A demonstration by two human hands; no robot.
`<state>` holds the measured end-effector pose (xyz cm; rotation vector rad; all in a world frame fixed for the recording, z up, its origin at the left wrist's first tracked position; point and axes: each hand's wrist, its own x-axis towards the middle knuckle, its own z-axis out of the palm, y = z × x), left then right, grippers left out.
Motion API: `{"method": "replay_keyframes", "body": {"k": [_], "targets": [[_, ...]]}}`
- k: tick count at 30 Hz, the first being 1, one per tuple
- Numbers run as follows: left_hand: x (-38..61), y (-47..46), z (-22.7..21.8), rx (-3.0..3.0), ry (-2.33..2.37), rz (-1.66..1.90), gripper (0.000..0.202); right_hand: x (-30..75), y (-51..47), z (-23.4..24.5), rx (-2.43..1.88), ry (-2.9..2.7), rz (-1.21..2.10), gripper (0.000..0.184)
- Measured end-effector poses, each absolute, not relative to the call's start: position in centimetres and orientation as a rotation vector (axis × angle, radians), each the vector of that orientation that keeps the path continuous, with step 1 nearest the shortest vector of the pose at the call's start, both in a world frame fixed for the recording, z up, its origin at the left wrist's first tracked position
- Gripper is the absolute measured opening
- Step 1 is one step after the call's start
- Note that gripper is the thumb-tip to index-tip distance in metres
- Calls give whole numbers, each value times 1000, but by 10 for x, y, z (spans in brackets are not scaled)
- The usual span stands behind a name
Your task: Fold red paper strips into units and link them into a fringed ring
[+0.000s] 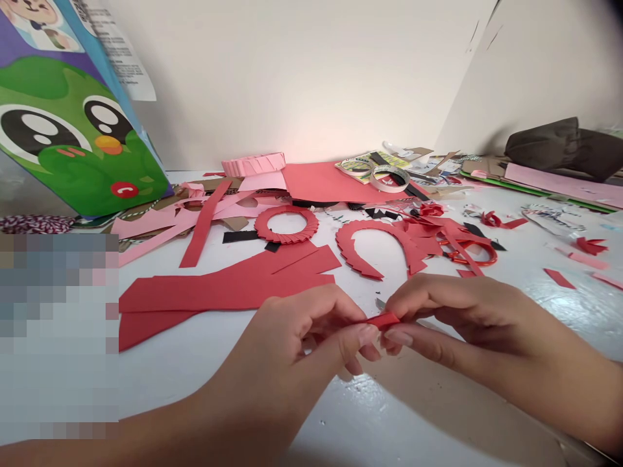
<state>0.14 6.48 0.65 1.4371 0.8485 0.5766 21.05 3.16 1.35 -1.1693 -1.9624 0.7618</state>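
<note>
My left hand (311, 334) and my right hand (438, 311) meet over the white table (204, 370), both pinching a small folded red paper piece (384, 319) between thumbs and fingertips. Just behind them lie long red paper strips (224, 288). Further back sit a pleated red paper ring (286, 224) and a half-finished red pleated arch (374, 243). Part of the small piece is hidden by my fingers.
Pink paper strips (160, 224) and a pink pleated ring (253, 163) lie at the back left beside a green cartoon box (73, 136). Tape rolls (389, 176), red scraps (591, 245), a red sheet (326, 181) and a dark bag (564, 149) lie behind and right.
</note>
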Motion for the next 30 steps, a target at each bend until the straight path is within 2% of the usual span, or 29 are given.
{"method": "replay_keyframes", "body": {"k": [8,13,25,30], "targets": [[1,64,8,1507,791,571,21,214,29,8,-1111,-1782,1177,12],[2,64,9,1510,768,525,21,212,28,9,-1094,-1752,1302,23],[5,65,6,1314,813,573,22,211,32,11,-1243,-1783,1386,46],[4,69,8,1277,803,585,22,212,31,11,-1265,-1746,1395,47]]}}
